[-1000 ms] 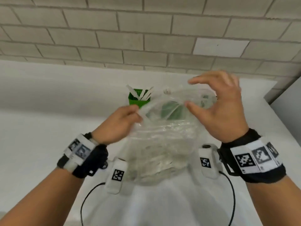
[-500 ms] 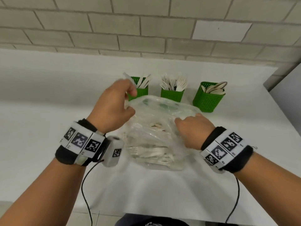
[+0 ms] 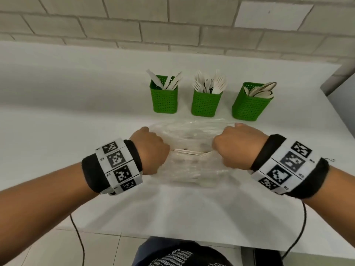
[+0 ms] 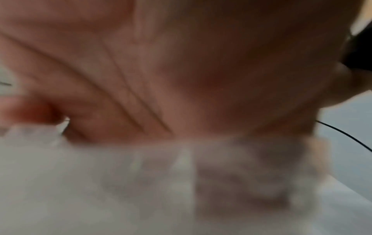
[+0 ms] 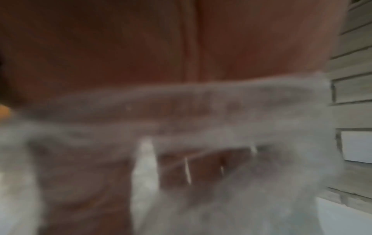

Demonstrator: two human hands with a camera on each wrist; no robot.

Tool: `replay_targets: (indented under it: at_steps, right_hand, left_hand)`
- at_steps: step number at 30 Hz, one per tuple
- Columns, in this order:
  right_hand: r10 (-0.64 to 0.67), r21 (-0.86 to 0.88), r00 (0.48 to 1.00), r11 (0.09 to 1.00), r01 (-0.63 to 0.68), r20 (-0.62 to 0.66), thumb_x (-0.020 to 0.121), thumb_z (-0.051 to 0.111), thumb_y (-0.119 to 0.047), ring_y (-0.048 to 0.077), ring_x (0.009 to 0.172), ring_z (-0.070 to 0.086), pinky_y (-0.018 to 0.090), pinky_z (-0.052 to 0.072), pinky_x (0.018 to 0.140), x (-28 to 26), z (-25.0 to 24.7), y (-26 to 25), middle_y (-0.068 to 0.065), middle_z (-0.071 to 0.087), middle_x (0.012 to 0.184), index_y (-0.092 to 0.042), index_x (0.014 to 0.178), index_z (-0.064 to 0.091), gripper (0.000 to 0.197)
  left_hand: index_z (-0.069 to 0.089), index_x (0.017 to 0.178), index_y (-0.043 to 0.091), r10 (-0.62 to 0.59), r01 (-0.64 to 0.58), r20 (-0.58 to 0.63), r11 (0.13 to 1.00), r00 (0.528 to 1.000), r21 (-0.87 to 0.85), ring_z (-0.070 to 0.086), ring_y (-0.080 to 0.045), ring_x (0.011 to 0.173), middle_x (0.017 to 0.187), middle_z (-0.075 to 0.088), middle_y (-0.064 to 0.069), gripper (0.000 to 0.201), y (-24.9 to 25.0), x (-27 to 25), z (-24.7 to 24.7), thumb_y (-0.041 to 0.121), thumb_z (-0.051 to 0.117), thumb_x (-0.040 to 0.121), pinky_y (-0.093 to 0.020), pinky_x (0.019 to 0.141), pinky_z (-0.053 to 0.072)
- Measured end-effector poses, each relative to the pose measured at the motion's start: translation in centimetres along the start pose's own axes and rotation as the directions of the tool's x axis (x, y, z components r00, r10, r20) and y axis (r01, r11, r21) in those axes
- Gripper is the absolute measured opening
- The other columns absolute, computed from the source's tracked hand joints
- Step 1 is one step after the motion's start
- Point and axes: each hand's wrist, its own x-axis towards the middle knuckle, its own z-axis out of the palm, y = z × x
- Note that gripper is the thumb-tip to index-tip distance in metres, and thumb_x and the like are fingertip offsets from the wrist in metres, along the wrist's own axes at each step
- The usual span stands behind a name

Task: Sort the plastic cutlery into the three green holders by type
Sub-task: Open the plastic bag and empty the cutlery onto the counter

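Note:
Three green perforated holders stand in a row on the white table: the left holder with knives, the middle holder with forks, the right holder with spoons. In front of them lies a clear plastic bag with white cutlery inside. My left hand grips the bag's left side and my right hand grips its right side, fingers curled into the film. Both wrist views are blurred and show only palm and crumpled plastic bag.
A brick wall rises behind the table. The white table runs left and ends at its right edge near a grey panel. Black cables hang off the front edge toward my lap.
The bag has come down from in front of the holders onto the table. Both hands lowered with it and now hold its two sides, pulled apart; all three holders show.

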Motion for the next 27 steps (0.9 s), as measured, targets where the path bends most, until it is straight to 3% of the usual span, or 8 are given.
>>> replay_targets:
  at_steps: [3,5,9,14,17,19,23,27]
  right_hand:
    - [-0.020,0.122,0.979,0.992,0.046,-0.204,0.087,0.055,-0.017,0.026,0.081,0.051,0.031,0.039,0.076,-0.1,0.4,1.9,0.002,0.049,0.082,-0.017,0.079,0.045,0.013]
    - [0.076,0.449,0.861,0.874,0.185,-0.503,0.086,0.064,-0.022,0.024,0.073,0.052,0.039,0.044,0.066,-0.3,1.8,3.9,0.001,0.053,0.076,-0.015,0.079,0.048,0.018]
    - [0.390,0.701,0.631,0.612,0.367,-0.671,0.085,0.058,-0.031,0.006,0.059,0.039,0.021,0.031,0.056,-1.2,5.3,3.9,-0.010,0.040,0.064,-0.026,0.073,0.036,0.026]
    - [0.128,0.803,0.979,0.593,0.053,-0.159,0.078,0.052,-0.068,0.010,0.077,0.059,0.032,0.049,0.075,-0.9,5.1,3.8,-0.006,0.063,0.081,-0.023,0.082,0.060,0.046]
    - [0.243,0.641,0.821,0.745,0.183,-0.517,0.092,0.047,-0.049,0.015,0.064,0.058,0.036,0.049,0.066,-0.3,2.6,2.3,-0.003,0.062,0.066,-0.017,0.073,0.063,0.041]
    - [0.151,0.613,0.828,0.744,0.264,-0.540,0.091,0.060,-0.031,0.009,0.070,0.063,0.030,0.050,0.069,0.9,1.6,0.7,-0.008,0.067,0.074,-0.021,0.082,0.068,0.015]
    - [0.104,0.395,0.958,0.919,0.010,-0.266,0.087,0.061,-0.028,0.025,0.101,0.060,0.037,0.049,0.083,3.0,2.1,0.5,0.003,0.062,0.110,-0.027,0.124,0.055,0.037]
    - [0.270,0.247,0.951,0.942,-0.229,-0.151,0.073,0.078,-0.044,0.029,0.112,0.049,0.041,0.047,0.088,1.9,1.5,1.6,0.010,0.040,0.127,-0.013,0.143,0.030,0.090]
  left_hand:
    - [0.055,0.101,0.022,-0.038,0.036,-0.120,0.999,0.992,-0.016,0.060,-0.023,0.096,0.100,0.064,0.000,0.014,-1.4,-0.6,-0.5,0.017,0.046,0.091,-0.030,0.080,0.028]
    - [0.049,0.089,0.023,-0.113,-0.005,-0.340,0.945,0.934,-0.328,0.061,-0.026,0.081,0.083,0.063,0.001,0.004,-3.5,-1.0,0.5,0.019,0.048,0.088,-0.029,0.069,0.036]
    - [0.040,0.073,0.026,-0.444,-0.284,-0.549,0.532,0.708,-0.797,0.043,-0.012,0.051,0.057,0.047,0.007,0.017,-5.0,-2.9,2.9,0.021,0.055,0.080,-0.024,0.047,0.033]
    - [0.049,0.077,0.033,-0.285,-0.153,-0.396,0.611,0.873,-0.777,0.050,-0.004,0.072,0.079,0.053,0.012,0.027,-3.8,-2.2,5.5,0.058,0.055,0.069,-0.030,0.067,0.039]
    - [0.059,0.102,0.031,-0.307,-0.309,-0.571,0.603,0.761,-0.735,0.048,-0.009,0.108,0.114,0.052,0.009,0.038,-3.6,-2.8,3.1,0.060,0.063,0.077,-0.028,0.092,0.037]
    - [0.063,0.105,0.024,-0.237,-0.493,-0.683,0.536,0.691,-0.685,0.053,-0.010,0.110,0.115,0.058,0.005,0.027,-1.9,-2.7,1.0,0.044,0.060,0.089,-0.024,0.094,0.041]
    - [0.050,0.123,0.019,-0.129,-0.085,-0.355,0.844,0.926,-0.530,0.063,-0.031,0.084,0.093,0.064,-0.009,0.028,1.5,-0.4,0.7,0.033,0.039,0.101,-0.036,0.067,0.046]
    - [0.026,0.143,0.011,-0.244,0.130,-0.225,0.896,0.943,-0.426,0.063,-0.031,0.089,0.102,0.063,-0.008,0.068,1.0,-0.9,2.1,0.032,0.059,0.089,-0.032,0.063,0.039]
